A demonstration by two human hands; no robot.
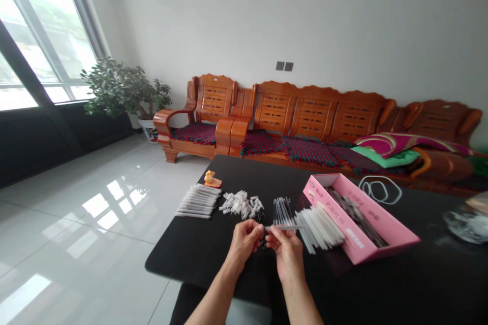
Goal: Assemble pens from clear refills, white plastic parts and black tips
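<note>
My right hand (286,249) is closed in a pinch on a thin clear pen tube (286,226) that points to the right, over the black table (198,249). My left hand (246,240) is closed too, its fingertips at the tube's left end near a small pile of dark pieces (260,217); what it pinches is too small to name. Just beyond the hands lie a bundle of thin refills (282,210) and a heap of clear tubes (319,226).
A row of white pen barrels (198,201) and a pile of white caps (241,204) lie at the left, by a small orange figure (211,179). A pink box (366,233) holds dark pens. White rubber bands (379,189) lie behind it. A wooden sofa (305,117) stands beyond the table.
</note>
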